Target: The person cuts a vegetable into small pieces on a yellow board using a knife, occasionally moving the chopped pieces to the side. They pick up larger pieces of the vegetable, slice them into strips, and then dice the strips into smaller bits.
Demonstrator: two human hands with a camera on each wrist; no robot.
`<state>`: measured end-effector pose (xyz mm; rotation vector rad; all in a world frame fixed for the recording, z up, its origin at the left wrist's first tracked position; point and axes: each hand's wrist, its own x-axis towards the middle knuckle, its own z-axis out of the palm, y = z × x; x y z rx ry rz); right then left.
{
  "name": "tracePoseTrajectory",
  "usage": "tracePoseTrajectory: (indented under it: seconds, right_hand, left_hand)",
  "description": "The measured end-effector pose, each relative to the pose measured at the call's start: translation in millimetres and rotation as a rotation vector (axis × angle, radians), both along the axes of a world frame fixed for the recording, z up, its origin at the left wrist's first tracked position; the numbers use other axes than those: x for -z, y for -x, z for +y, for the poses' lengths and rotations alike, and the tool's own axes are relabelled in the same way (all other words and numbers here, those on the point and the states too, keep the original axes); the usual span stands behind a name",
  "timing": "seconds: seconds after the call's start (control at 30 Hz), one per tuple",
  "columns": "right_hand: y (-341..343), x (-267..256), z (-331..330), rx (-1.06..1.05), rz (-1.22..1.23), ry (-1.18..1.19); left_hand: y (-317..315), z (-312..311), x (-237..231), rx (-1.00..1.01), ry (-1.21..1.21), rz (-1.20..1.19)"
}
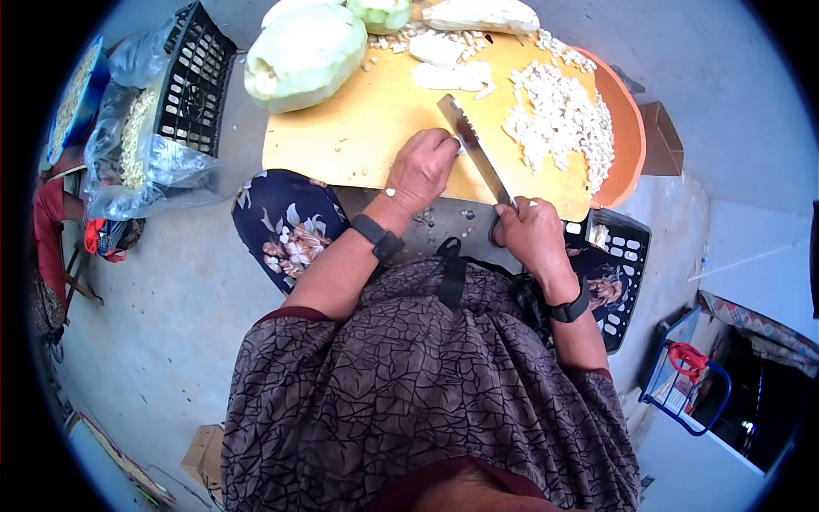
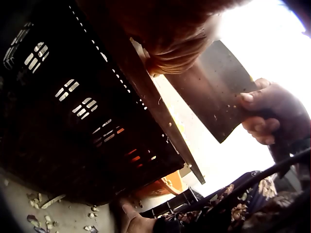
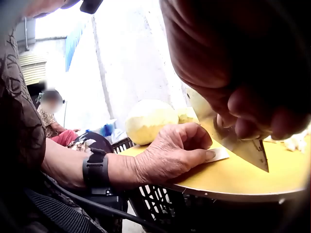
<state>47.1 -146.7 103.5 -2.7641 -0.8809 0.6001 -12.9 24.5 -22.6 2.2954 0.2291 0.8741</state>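
Observation:
My left hand (image 1: 424, 169) is at the near part of the yellow cutting board (image 1: 341, 154), pinching a small white slice (image 3: 220, 154) between thumb and fingers against the surface. A cleaver (image 1: 478, 152) with a broad metal blade is gripped by its handle in my right hand (image 1: 531, 235). Its blade slants away from me, just right of the left fingertips, edge close over the board. White slices (image 1: 452, 77) lie beyond the blade, and a heap of white diced pieces (image 1: 559, 119) covers the board's right side. The left wrist view shows the cleaver's flat face.
Large peeled pale-green melons (image 1: 307, 58) sit at the board's far left. An orange basin (image 1: 627, 128) is under its right edge. At left, a black crate (image 1: 194, 85) stands beside a plastic bag of diced pieces (image 1: 136, 141). Another person (image 3: 53, 121) sits beyond my left arm.

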Motion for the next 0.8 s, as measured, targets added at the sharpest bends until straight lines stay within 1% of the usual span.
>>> tracePoseTrajectory:
  seconds: [0.2,0.3,0.4,0.5,0.57,0.7,0.8]
  right_hand:
    - [0,10,6,-0.078,-0.043,0.074]
    - [-7,21,13,-0.088,-0.012,0.09]
    - [-13,30,19,0.006,0.028,0.046]
    - [-12,44,18,-0.014,-0.027,-0.007]
    - [-12,40,16,0.023,-0.03,-0.059]
    - [-9,23,13,0.1,-0.013,-0.079]
    - [-1,11,10,0.039,-0.022,-0.053]
  left_hand:
    - [-2,0,5,0.01,-0.038,-0.038]
    - [-3,1,7,0.021,-0.033,-0.023]
    - [-3,2,5,0.034,-0.013,-0.004]
    - [-2,3,2,0.051,0.031,-0.005]
    - [2,3,-3,0.067,0.065,0.032]
    - [9,3,-14,0.008,-0.002,0.073]
    - [10,4,-12,-0.004,-0.025,0.093]
